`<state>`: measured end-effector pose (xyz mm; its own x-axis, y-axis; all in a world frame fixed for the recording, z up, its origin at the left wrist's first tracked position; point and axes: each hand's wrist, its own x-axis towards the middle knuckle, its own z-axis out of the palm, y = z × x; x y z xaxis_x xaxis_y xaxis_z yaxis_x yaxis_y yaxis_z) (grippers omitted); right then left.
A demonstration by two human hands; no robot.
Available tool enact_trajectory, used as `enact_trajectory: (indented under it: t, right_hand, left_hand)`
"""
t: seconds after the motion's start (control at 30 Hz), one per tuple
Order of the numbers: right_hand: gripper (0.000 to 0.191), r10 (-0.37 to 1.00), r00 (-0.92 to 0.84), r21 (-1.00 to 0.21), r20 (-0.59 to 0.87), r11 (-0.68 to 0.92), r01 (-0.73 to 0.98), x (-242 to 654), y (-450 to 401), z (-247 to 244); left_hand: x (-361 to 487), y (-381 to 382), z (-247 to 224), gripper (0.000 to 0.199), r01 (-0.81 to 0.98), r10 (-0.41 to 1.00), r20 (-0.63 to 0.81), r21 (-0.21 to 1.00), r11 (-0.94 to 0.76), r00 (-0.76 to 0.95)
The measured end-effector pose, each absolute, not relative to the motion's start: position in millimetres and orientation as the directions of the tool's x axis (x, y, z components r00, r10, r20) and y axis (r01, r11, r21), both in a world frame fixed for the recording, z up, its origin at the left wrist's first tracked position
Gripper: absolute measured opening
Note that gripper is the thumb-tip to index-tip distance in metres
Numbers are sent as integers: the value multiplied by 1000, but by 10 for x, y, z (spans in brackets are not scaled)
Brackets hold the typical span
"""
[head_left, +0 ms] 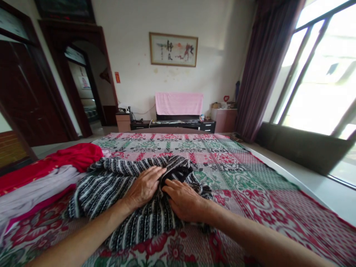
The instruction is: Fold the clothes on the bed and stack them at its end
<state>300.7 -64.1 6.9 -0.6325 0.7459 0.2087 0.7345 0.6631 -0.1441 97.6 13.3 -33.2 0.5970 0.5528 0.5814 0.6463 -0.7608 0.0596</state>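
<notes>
A black-and-white striped knit top (97,194) lies rumpled on the patterned bedspread (230,178), with black inner fabric (178,175) showing through an opening. My left hand (146,185) is on the top at the left edge of that opening, its fingers together and pressed on the cloth. On the other side, my right hand (183,200) has its fingers bent over the opening's edge, close to the left fingertips. Both thumbs are mostly hidden, and so is whatever cloth lies under the fingers.
Red and pale clothes (69,159) lie piled on the left of the bed. Beyond its far edge stands a low black cabinet (208,127) with a pink cloth (179,103) draped over something on it. A purple curtain (261,66) hangs beside the window at right.
</notes>
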Motion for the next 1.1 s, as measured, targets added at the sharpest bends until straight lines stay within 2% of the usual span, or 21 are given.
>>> enact_trajectory:
  t: [0.07,0.2,0.3,0.37,0.5,0.6,0.7,0.77,0.87,1.1]
  right_hand:
    - [37,731,-641,-139,234,678,722,3019,-640,41]
    - [35,648,-716,-140,260,759,636,3011,-642,61]
    - [31,632,-723,-238,279,775,585,3044,-584,168]
    - [29,695,-631,-310,345,719,622,3134,-489,252]
    - [24,823,-285,-354,491,487,798,3464,-211,332]
    - [23,886,-131,-386,445,322,864,3697,-39,293]
    - [28,942,-86,-415,324,223,882,3796,38,213]
    - [25,953,-108,-419,281,223,880,3798,53,151]
    - [16,938,-159,-466,307,294,835,3774,69,65]
    - [25,939,-67,-702,336,297,648,3807,144,14]
  left_hand:
    - [982,141,-343,49,607,529,559,57,-793,638]
    - [972,198,-415,47,614,568,508,94,-784,647]
    - [962,229,-460,45,624,585,486,101,-775,649]
    - [959,228,-469,43,623,583,497,103,-775,643]
    - [959,191,-449,43,621,575,524,109,-776,628]
    - [965,171,-422,46,619,577,511,108,-778,637]
    - [976,162,-394,47,618,578,503,104,-779,643]
    - [984,155,-374,47,618,577,502,102,-780,645]
    - [989,143,-349,45,608,567,516,109,-786,641]
    - [987,133,-344,41,580,531,561,108,-807,635]
